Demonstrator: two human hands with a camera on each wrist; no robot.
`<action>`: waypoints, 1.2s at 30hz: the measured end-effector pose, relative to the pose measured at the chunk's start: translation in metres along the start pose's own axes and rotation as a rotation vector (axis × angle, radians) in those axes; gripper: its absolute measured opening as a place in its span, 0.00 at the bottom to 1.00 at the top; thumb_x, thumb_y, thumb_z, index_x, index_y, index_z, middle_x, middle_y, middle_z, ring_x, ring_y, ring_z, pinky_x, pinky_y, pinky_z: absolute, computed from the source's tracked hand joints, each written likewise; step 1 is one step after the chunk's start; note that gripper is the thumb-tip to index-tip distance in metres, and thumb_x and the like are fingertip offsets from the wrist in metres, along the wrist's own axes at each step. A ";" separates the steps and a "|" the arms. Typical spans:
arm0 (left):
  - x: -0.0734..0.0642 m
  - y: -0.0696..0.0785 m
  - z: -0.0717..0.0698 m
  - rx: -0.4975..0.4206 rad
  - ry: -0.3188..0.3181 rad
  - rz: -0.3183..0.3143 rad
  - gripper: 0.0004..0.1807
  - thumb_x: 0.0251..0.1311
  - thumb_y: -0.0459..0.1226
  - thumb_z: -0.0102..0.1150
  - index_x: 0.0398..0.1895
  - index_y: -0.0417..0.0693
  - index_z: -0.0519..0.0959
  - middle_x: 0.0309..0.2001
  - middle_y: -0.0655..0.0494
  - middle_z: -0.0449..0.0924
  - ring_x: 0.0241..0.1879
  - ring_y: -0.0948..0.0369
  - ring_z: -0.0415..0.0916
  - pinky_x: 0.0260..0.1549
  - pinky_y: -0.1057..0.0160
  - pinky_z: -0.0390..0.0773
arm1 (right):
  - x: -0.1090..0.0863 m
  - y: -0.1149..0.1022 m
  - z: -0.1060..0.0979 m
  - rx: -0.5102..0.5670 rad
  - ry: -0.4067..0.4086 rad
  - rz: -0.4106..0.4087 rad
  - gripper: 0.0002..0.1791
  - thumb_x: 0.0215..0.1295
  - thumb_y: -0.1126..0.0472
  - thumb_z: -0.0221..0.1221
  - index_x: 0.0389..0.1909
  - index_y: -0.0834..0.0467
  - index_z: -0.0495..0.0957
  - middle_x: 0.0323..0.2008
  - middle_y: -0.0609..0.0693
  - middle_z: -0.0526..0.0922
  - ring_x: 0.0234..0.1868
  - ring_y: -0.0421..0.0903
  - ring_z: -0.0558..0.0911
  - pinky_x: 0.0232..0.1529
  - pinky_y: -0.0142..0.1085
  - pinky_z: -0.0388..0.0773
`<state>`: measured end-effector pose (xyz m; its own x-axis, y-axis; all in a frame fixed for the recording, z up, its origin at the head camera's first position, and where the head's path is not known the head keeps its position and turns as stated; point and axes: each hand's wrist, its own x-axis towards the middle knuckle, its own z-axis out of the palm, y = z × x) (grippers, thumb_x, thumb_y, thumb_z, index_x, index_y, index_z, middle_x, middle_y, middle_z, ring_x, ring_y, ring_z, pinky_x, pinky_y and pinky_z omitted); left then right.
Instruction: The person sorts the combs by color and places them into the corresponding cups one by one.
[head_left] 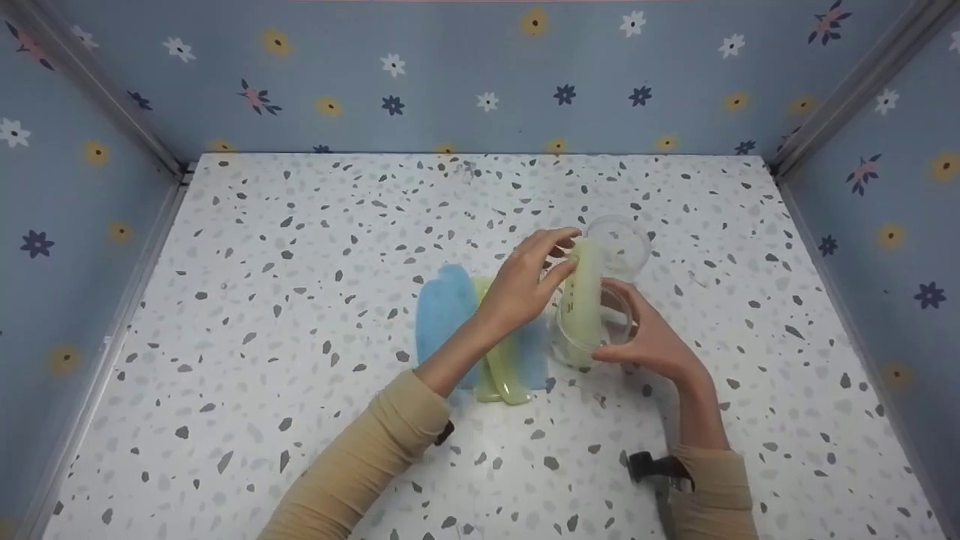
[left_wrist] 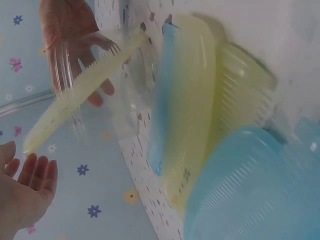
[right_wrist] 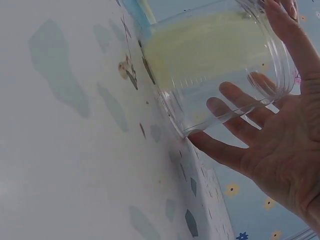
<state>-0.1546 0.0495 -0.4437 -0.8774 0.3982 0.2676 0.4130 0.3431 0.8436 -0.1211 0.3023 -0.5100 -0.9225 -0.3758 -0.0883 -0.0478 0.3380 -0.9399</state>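
A pale yellow comb (head_left: 586, 289) leans inside a clear jar (head_left: 616, 330), its upper end sticking out past the rim. My left hand (head_left: 517, 289) is at that upper end; in the left wrist view its fingertips (left_wrist: 40, 165) lie right by the comb's tip, which shows uncovered. Fingers and thumb of my right hand (head_left: 660, 345) curl round the jar's side and steady it on the table. To the left lie a wide blue comb (head_left: 439, 315), yellow combs (head_left: 510, 375) and another blue piece (head_left: 534, 352), partly hidden under my left forearm.
Behind the jar a clear round lid (head_left: 637, 255) lies on the speckled white table (head_left: 315, 240). Blue flowered panels (head_left: 450, 75) stand along the back and both sides. A black wrist mount (head_left: 649, 465) sticks out by my right sleeve.
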 end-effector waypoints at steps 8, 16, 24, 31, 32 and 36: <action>-0.014 -0.030 -0.024 0.005 0.054 -0.112 0.22 0.77 0.39 0.54 0.70 0.49 0.73 0.60 0.47 0.79 0.56 0.56 0.79 0.58 0.56 0.82 | 0.000 -0.002 -0.002 -0.021 0.011 0.037 0.57 0.47 0.65 0.79 0.77 0.41 0.60 0.78 0.47 0.65 0.79 0.58 0.62 0.70 0.68 0.66; -0.023 -0.056 -0.028 0.044 0.062 -0.196 0.20 0.76 0.38 0.54 0.68 0.48 0.74 0.58 0.49 0.81 0.55 0.56 0.80 0.54 0.59 0.83 | -0.003 0.000 -0.003 -0.032 0.017 0.057 0.57 0.47 0.65 0.79 0.78 0.42 0.58 0.78 0.49 0.63 0.79 0.60 0.61 0.71 0.71 0.62; -0.026 -0.071 -0.028 0.025 0.043 -0.275 0.23 0.75 0.37 0.56 0.70 0.47 0.72 0.60 0.45 0.79 0.57 0.53 0.79 0.57 0.56 0.82 | -0.003 0.000 -0.003 -0.031 0.009 0.049 0.58 0.47 0.65 0.79 0.78 0.43 0.58 0.78 0.50 0.64 0.79 0.61 0.61 0.71 0.69 0.64; -0.028 -0.081 -0.025 0.050 -0.001 -0.383 0.27 0.71 0.38 0.60 0.72 0.47 0.71 0.63 0.43 0.76 0.61 0.48 0.75 0.62 0.51 0.78 | -0.002 -0.001 -0.001 -0.022 0.009 0.050 0.58 0.47 0.66 0.78 0.78 0.44 0.58 0.78 0.50 0.63 0.79 0.60 0.62 0.70 0.67 0.68; -0.028 -0.082 -0.024 0.061 -0.008 -0.396 0.28 0.70 0.38 0.62 0.72 0.48 0.71 0.63 0.43 0.76 0.61 0.47 0.75 0.62 0.50 0.77 | -0.002 -0.001 -0.001 -0.020 0.009 0.050 0.58 0.47 0.66 0.78 0.78 0.44 0.58 0.78 0.50 0.63 0.79 0.60 0.62 0.70 0.66 0.68; -0.029 -0.086 -0.021 0.143 -0.017 -0.432 0.33 0.63 0.39 0.69 0.71 0.44 0.72 0.62 0.42 0.76 0.61 0.47 0.75 0.63 0.51 0.76 | -0.002 0.000 0.001 -0.018 0.009 0.045 0.58 0.47 0.66 0.78 0.78 0.43 0.59 0.79 0.50 0.63 0.78 0.60 0.63 0.69 0.64 0.71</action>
<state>-0.1693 -0.0099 -0.5140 -0.9731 0.2056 -0.1035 0.0403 0.5947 0.8029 -0.1194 0.3024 -0.5102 -0.9273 -0.3520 -0.1271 -0.0131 0.3699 -0.9290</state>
